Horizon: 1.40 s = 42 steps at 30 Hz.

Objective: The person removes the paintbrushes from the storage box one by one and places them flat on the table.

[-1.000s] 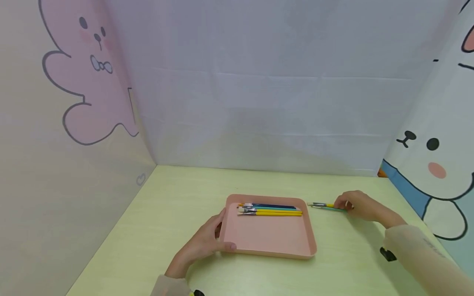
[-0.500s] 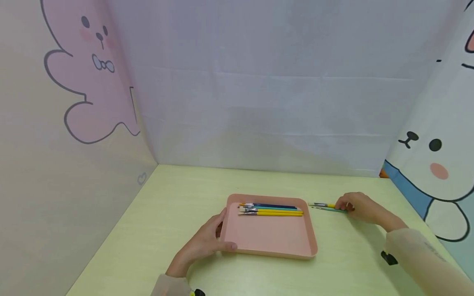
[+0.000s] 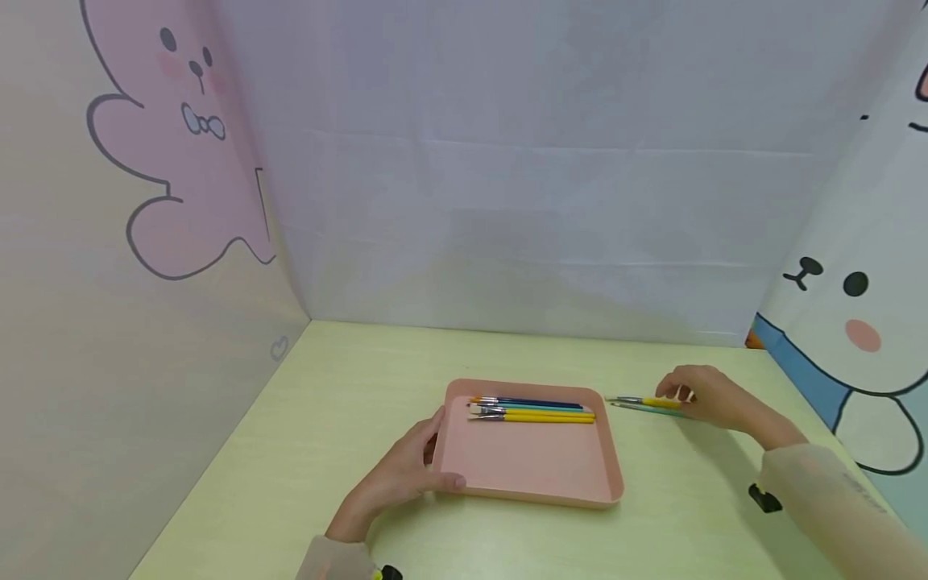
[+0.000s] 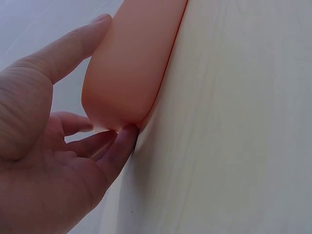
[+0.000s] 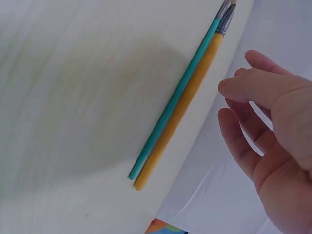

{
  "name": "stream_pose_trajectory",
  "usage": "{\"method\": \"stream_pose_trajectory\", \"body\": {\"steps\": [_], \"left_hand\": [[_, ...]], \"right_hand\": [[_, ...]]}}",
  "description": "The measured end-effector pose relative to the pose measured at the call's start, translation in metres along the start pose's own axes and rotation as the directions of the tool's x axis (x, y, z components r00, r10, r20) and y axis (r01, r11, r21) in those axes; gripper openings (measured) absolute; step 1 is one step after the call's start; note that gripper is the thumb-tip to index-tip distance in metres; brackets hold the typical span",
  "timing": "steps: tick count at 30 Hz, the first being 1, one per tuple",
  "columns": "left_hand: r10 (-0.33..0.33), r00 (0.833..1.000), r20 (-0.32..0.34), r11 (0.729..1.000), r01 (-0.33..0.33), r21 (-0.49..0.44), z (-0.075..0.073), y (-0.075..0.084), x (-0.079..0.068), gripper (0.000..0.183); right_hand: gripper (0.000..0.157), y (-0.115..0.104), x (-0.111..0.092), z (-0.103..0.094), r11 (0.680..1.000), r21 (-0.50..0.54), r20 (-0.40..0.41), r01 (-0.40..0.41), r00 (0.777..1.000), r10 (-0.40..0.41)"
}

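A pink rectangular tray (image 3: 536, 463) lies on the table, with several paintbrushes (image 3: 547, 418) in dark blue, teal and yellow along its back side. At its front left corner my left hand (image 3: 402, 467) grips the wall, thumb on the front and fingers round the left; the left wrist view has the fingertips low on the tray corner (image 4: 129, 63). Right of the tray, a yellow paintbrush (image 5: 181, 109) and a thinner teal paintbrush (image 5: 178, 92) lie side by side on the table. My right hand (image 3: 703, 395) hovers just over their handle ends, fingers loosely bent and holding nothing.
A pale yellow-green table (image 3: 362, 379) is enclosed by a white cloth backdrop (image 3: 536, 242) behind and printed cloth at both sides. The right-hand cloth (image 3: 870, 419) with a cartoon animal stands close behind my right forearm.
My right hand has risen slightly off the two brushes beside the tray, showing more of the yellow handle. The left hand keeps its hold on the tray. The view has shifted a little.
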State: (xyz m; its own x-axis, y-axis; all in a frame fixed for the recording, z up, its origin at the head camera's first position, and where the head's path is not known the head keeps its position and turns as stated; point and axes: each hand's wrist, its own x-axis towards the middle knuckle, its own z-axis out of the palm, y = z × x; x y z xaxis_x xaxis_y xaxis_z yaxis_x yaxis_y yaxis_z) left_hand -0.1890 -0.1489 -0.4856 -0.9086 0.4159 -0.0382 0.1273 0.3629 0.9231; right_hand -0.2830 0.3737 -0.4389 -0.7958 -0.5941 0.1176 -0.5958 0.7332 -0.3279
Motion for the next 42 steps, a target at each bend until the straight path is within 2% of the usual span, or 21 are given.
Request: {"method": "stream_pose_trajectory", "body": {"steps": [4,9,15,27,33,39,42], "left_hand": [[-0.002,1.000,-0.006,1.000,0.002,0.014,0.000,0.001,0.000,0.120],[0.008,1.000,-0.002,1.000,-0.008,0.006,0.000,0.001,-0.001,0.119],[0.007,1.000,-0.003,1.000,-0.007,0.001,0.001,0.001,-0.001,0.119],[0.007,1.000,0.000,1.000,-0.007,0.003,0.000,0.002,-0.001,0.119],[0.006,1.000,-0.001,1.000,-0.006,-0.003,0.000,0.003,-0.001,0.120],[0.011,1.000,0.005,1.000,-0.011,-0.019,0.000,0.003,-0.001,0.118],[0.011,1.000,0.007,1.000,-0.011,-0.023,0.000,0.003,-0.001,0.117]], "right_hand": [[0.035,-0.015,0.009,-0.010,1.000,0.012,0.003,0.010,1.000,-0.010],[0.036,-0.044,0.024,-0.020,0.998,0.063,0.022,0.006,1.000,-0.007],[0.039,-0.074,0.044,-0.023,0.992,0.128,0.028,0.021,0.999,-0.025],[0.046,-0.115,0.083,-0.003,0.952,0.302,0.104,0.047,0.991,-0.082],[0.054,-0.133,0.099,0.011,0.928,0.370,0.181,0.045,0.976,-0.120],[0.060,-0.143,0.113,0.026,0.920,0.390,0.261,0.044,0.953,-0.156],[0.059,-0.145,0.117,0.033,0.929,0.369,0.290,0.034,0.945,-0.150]]}}
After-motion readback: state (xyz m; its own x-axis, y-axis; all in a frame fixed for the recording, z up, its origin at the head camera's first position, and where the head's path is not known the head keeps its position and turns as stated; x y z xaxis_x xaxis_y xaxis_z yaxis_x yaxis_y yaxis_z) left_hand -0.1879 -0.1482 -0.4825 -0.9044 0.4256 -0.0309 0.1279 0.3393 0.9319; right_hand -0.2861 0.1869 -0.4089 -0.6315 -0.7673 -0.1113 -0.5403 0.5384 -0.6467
